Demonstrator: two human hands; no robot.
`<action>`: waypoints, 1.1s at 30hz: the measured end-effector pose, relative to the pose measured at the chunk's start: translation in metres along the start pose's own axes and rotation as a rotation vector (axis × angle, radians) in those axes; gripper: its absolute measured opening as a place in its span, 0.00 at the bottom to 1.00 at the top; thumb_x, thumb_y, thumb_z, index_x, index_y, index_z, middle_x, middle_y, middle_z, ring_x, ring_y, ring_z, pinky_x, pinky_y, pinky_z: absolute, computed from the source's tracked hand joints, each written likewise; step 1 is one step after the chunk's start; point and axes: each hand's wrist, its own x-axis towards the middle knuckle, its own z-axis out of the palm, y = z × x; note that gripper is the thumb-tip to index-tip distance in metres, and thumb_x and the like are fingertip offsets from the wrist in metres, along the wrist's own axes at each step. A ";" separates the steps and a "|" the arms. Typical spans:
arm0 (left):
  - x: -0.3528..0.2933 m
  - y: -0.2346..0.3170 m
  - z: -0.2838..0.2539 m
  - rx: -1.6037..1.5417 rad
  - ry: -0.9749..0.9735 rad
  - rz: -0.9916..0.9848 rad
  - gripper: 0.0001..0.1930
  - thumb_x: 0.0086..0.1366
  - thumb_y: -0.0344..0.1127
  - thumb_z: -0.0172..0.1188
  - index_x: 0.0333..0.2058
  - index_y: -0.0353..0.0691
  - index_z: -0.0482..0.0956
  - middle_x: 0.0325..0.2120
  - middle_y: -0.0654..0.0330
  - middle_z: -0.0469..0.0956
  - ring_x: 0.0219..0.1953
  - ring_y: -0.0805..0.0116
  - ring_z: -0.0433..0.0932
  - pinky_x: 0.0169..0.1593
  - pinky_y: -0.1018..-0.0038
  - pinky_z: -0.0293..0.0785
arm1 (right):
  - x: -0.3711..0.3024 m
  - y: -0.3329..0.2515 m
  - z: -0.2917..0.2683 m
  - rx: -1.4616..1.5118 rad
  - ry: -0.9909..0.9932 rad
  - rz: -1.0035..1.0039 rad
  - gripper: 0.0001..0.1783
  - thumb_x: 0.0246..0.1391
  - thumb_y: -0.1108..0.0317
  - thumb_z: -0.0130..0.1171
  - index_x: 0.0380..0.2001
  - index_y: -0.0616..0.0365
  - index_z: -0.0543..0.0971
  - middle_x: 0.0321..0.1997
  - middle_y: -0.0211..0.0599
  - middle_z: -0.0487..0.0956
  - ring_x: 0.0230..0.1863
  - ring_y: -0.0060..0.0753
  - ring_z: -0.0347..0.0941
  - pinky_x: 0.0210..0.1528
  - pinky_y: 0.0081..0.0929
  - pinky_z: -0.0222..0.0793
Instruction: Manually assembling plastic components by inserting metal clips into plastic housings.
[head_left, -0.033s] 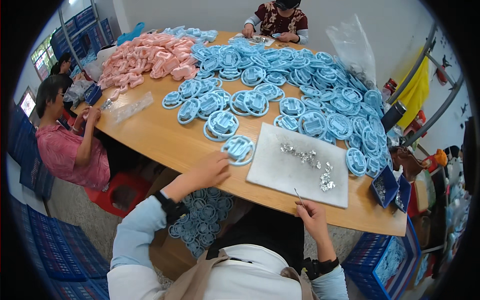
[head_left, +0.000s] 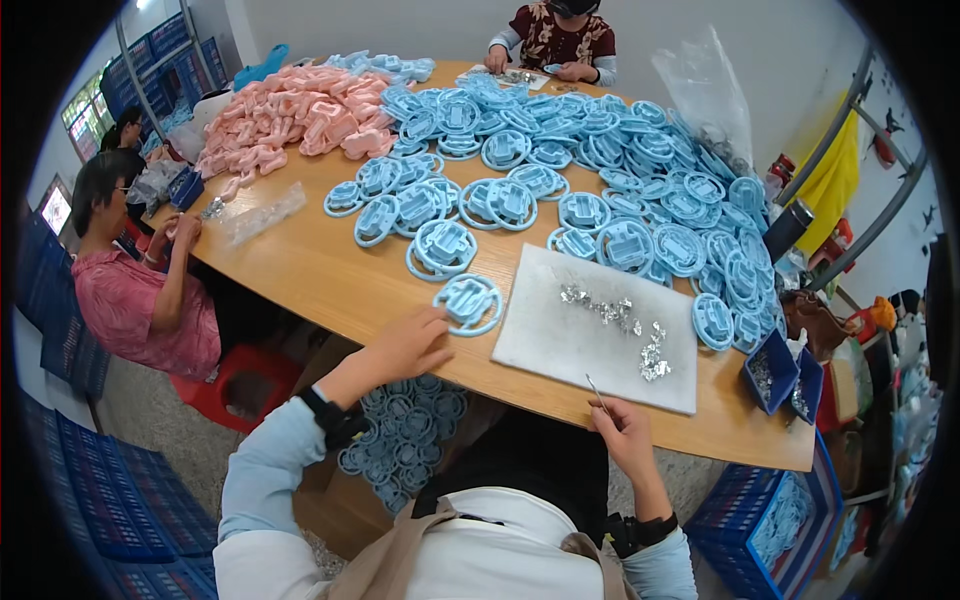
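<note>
Light-blue round plastic piece with an outer ring and a raised centre (head_left: 468,302) lies on the light-brown wooden tabletop (head_left: 310,285), near its near edge and just left of a white rectangular board (head_left: 530,350). The left hand (head_left: 405,345) reaches over the near edge, its fingers at the ring's left side; whether they pinch it, I cannot tell. At the board's near edge, the right hand (head_left: 622,430) grasps a slim silver metal tool (head_left: 594,386), tip pointing up toward the board. Small shiny silver metal parts (head_left: 653,356) lie scattered on the board, in its far middle and toward its right edge. A heap of similar light-blue plastic pieces (head_left: 600,135) spreads from the tabletop's far edge down its right side, while a pile of pink plastic pieces (head_left: 300,110) covers the far left corner. Two dark-blue plastic bins (head_left: 780,393) sit by the near right corner.
</note>
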 end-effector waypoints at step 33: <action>0.039 0.138 0.064 -1.787 0.445 -0.737 0.28 0.70 0.56 0.36 0.57 0.40 0.62 0.49 0.57 0.72 0.49 0.66 0.74 0.50 0.68 0.73 | 0.029 -0.045 0.053 0.620 0.019 0.114 0.19 0.57 0.70 0.55 0.51 0.64 0.70 0.29 0.23 0.77 0.21 0.05 0.60 0.20 0.10 0.53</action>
